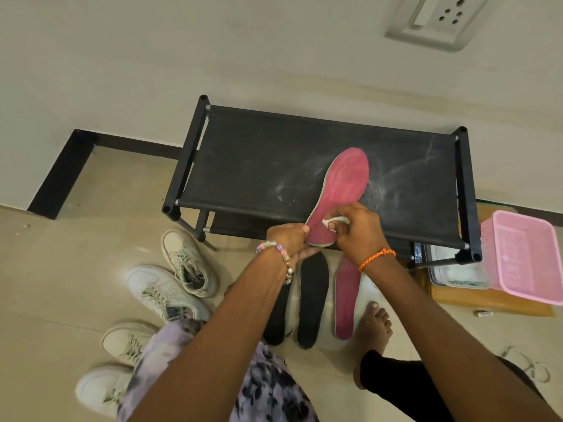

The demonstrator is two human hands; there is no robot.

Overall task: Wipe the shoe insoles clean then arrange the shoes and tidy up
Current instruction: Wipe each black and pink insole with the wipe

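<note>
On the tiled floor [76, 269] at the left, four white sneakers sit in a loose column: the farthest sneaker [189, 261] near the shoe rack's front left leg, a second sneaker [164, 292] just nearer, a third sneaker [129, 341] partly covered by a floral garment [268, 388], and a fourth sneaker [102, 388] whose inner side is hidden under the same cloth. The black shoe rack [274, 159] stands against the wall [182, 56], its fabric top dusty and streaked toward the right end.

The left hand [289, 240], a beaded bracelet at its wrist, pinches the heel end of a pink insole [341, 184] between thumb and curled fingers, at the rack's front edge. The insole rises at an angle, its toe end over the middle of the top. The right hand [361, 229], an orange thread at its wrist, has its fingers closed round a small white wipe [335, 222] pressed on the insole's heel part; most of the wipe is hidden inside the grip.

Below the hands, on the floor before the rack, lie two black insoles, one black insole [275, 324] largely hidden by the left forearm, the other black insole [313, 300] in plain sight, then a second pink insole [347, 296] whose top end is covered by the right wrist. A bare foot [373, 333] rests just right of it.

At the rack's right end a pink basket [530, 254] overlaps a clear tub [457, 272], both on a wooden board [487, 303]; the tub's contents are hard to make out. A wall socket [438, 19] is cut by the top edge.
</note>
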